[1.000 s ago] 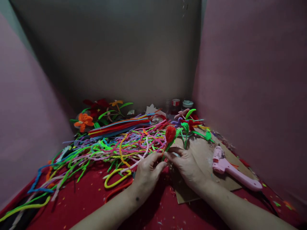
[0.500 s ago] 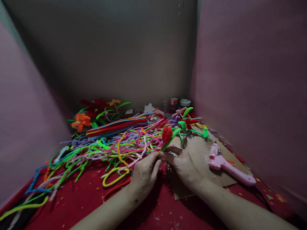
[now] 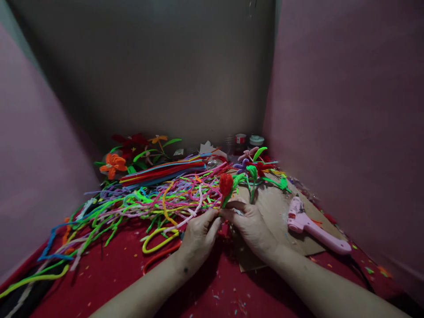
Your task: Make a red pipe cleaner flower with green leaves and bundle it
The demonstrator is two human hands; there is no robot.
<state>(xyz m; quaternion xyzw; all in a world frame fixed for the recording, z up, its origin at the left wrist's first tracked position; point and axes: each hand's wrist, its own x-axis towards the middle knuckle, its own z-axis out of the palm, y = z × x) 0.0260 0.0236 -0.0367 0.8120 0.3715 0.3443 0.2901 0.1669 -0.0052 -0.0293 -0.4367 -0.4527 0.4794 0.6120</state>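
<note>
A red pipe-cleaner flower [image 3: 226,184] with a green leaf [image 3: 236,185] stands upright above my joined fingertips. My left hand [image 3: 199,232] pinches the low end of its stem, thumb and forefinger closed. Against it, my right hand [image 3: 250,225] also grips the stem with thumb and fingers. Most of the stem is hidden by the fingers. Behind my left hand lies a tangle of loose pipe cleaners [image 3: 145,205] in many colours. To the right of my right hand, a pink glue gun [image 3: 314,229] rests on a cardboard sheet [image 3: 271,203].
Finished-looking orange flowers [image 3: 113,165] and dark red ones stand at the back left. A bundle of straight pipe cleaners [image 3: 165,171] lies in front of them. Jars [image 3: 256,140] stand by the back wall. Fluff scraps dot the red cloth [image 3: 205,291]. Pink panels rise at both sides.
The red flower has shifted slightly left and tilted a little more upright between my fingers. Both hands keep their pinch on it. The view has moved slightly.
</note>
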